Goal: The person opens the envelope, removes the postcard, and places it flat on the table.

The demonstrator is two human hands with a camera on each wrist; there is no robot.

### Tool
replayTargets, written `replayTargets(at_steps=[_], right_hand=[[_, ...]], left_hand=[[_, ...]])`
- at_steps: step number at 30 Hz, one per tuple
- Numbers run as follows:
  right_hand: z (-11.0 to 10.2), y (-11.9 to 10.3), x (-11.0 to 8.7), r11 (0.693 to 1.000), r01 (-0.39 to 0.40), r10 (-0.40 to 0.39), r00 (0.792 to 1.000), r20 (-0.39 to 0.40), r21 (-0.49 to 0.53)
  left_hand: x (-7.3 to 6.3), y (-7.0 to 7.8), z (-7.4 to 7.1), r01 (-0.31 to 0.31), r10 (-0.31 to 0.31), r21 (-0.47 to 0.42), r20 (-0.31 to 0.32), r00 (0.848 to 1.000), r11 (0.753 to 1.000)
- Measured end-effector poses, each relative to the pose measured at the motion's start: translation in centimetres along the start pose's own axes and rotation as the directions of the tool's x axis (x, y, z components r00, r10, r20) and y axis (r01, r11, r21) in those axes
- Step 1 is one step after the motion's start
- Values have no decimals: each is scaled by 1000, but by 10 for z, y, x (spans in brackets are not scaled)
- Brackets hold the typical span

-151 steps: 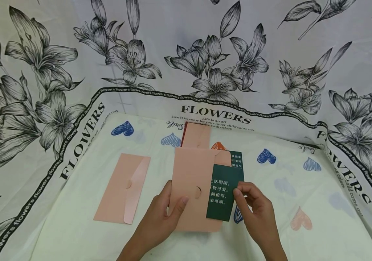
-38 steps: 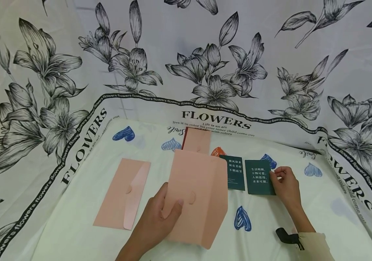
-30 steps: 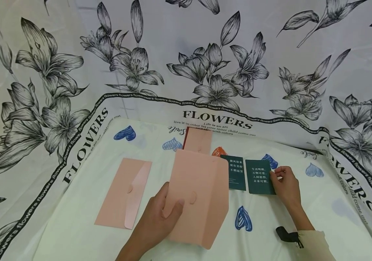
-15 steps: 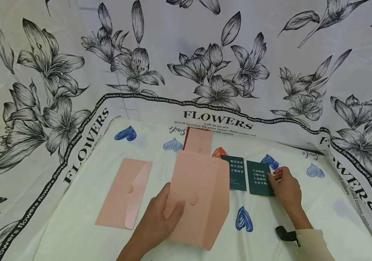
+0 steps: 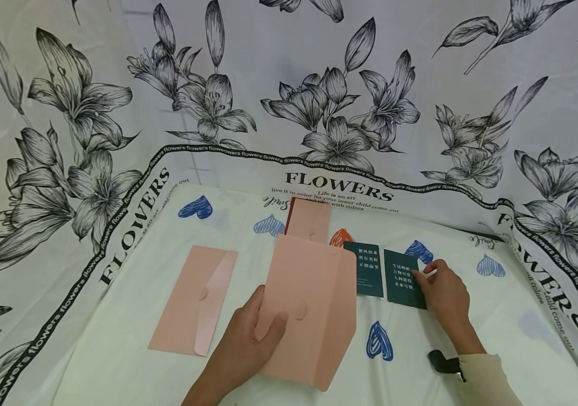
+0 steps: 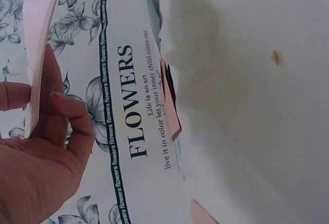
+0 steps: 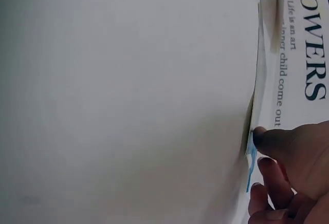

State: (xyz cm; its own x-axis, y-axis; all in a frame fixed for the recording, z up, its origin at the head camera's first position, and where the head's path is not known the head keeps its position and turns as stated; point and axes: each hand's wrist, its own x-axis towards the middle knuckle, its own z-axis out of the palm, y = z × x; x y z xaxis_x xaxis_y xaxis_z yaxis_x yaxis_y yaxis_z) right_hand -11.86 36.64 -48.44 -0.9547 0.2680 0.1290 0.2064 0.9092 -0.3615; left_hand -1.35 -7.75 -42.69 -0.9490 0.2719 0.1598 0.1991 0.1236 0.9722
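Note:
In the head view, a pink envelope (image 5: 296, 299) with its side flap swung out is gripped by the left hand (image 5: 248, 338), thumb in front. The left wrist view shows the envelope (image 6: 38, 54) edge-on, fingers behind it. At right, a dark green card (image 5: 404, 282) with white lettering lies on the cloth. The right hand (image 5: 446, 296) touches that card's right side with a fingertip. In the right wrist view, a gap shows between the right hand's thumb (image 7: 272, 139) and its curled fingers. A second green card (image 5: 370, 270) lies just left, partly behind the envelope.
Another pink envelope (image 5: 194, 301) lies flap-closed at left. Farther back, a pink envelope (image 5: 309, 220) with a dark red edge is partly hidden by the held one. A pale cloth (image 5: 116, 316) with heart prints covers the surface. A flower-printed sheet (image 5: 248, 84) hangs behind.
Since five seconds ago, the right hand has carried the green card from the envelope to the cloth at right. Over the last second the card has turned slightly; the left hand stays put.

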Motion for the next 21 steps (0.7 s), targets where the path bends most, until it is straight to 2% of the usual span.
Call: replayTargets(at_steps=[6,9,11,15,19,21], right_hand=[[-6,-6,-6,999,21,-20,1000,-6,35],[-12,-17,-12,990,96,-92,995,-45,102],[-18,-29,-18,973,165,-154,985,-78,164],[-34,-63,-38,913,256,-245,967,-74,316],[-49,-96,-62,835,248,-300,954,28,491],[-55,-108,-72,776,242,-359,929,92,582]], left_hand=[[0,1,0,30,-30,12,1,1000,999],[0,2,1,42,-42,8,-5,999,999],[1,2,1,39,-39,-2,-9,999,999],[1,2,3,21,-21,-33,-13,1000,999],[2,3,5,14,-15,-56,-14,1000,998],[2,4,6,17,-18,-63,-16,1000,998]])
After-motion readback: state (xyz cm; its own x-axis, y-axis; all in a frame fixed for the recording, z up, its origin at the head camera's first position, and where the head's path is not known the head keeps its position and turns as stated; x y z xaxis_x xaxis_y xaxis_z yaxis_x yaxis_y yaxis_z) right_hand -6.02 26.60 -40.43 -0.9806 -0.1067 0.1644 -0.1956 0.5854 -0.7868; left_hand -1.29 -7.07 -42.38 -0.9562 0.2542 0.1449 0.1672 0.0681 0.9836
